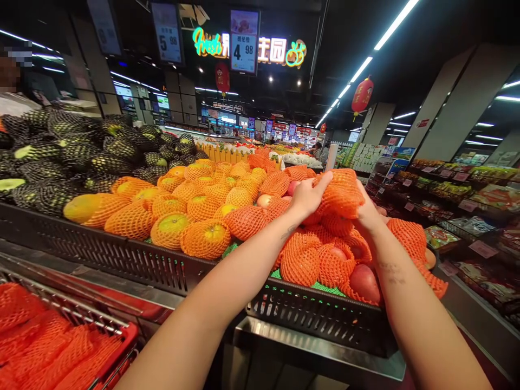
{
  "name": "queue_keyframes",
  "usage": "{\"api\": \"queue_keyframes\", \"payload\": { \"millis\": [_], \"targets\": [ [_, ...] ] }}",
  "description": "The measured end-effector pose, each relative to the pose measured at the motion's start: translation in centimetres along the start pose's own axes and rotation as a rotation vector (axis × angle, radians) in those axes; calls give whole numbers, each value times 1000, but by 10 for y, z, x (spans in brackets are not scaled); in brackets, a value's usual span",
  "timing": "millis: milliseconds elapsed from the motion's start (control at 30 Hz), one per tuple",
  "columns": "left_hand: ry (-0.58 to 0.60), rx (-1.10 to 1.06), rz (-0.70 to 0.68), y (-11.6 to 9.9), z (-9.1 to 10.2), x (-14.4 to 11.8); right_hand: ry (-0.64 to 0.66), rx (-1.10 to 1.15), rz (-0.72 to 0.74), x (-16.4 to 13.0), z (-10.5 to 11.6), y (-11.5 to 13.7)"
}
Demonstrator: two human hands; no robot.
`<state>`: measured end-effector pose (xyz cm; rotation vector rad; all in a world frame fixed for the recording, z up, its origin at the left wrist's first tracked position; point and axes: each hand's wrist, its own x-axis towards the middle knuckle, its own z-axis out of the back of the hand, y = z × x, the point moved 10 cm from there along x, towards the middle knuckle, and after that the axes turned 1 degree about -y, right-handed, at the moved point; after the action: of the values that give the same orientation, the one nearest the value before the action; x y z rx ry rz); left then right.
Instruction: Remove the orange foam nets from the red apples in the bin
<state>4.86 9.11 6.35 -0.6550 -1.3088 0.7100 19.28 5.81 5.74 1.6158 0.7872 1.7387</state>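
Both my arms reach over the fruit display. My left hand (307, 194) grips the left side of a bulging red-orange foam net (340, 194), its thumb pointing up along the edge. On the opposite side my right hand (366, 208) holds the same net, most of its fingers hidden behind it. Whether a fruit sits inside the net cannot be seen. Just below are several red fruits in matching nets, one of them a partly bared red fruit (364, 283), in a black slatted crate (320, 319) lined with green mesh.
Left of the red fruit lie yellow-orange melons (169, 228) in orange nets, then dark green fruits (77, 154) in black nets. A shopping cart (129, 338) with loose red foam nets stands lower left. Packaged goods fill shelves (467, 206) at right. A person (10, 81) is at far left.
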Motion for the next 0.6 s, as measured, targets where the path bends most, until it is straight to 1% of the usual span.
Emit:
{"api": "queue_keyframes", "payload": {
  "millis": [67,133,200,267,300,367,433,467,500,533,600],
  "targets": [
    [-46,137,-139,-16,3,-5,-34,5,21,3,2,-3],
    [-141,225,-274,-32,11,-10,-77,5,-35,5,5,-11],
    [-219,225,-382,-44,19,-15,-98,18,-114,5,7,-19],
    [-236,131,-430,-48,24,-14,-99,61,-137,4,7,-23],
    [-238,53,-424,-46,27,-11,-96,85,-125,3,7,-21],
    [-273,-121,-362,-36,36,-3,-103,124,-78,1,7,-13],
    [-330,-262,-263,-21,44,6,-115,149,-45,-3,4,-4],
    [-343,-312,-207,-13,45,10,-126,153,-35,-5,3,1],
    [-331,-352,-142,-4,42,13,-134,153,-25,-7,1,6],
    [-281,-376,-67,4,34,16,-137,154,-22,-9,-2,10],
    [-121,-381,77,18,11,18,-161,173,-23,-10,-3,14]
  ]
}}
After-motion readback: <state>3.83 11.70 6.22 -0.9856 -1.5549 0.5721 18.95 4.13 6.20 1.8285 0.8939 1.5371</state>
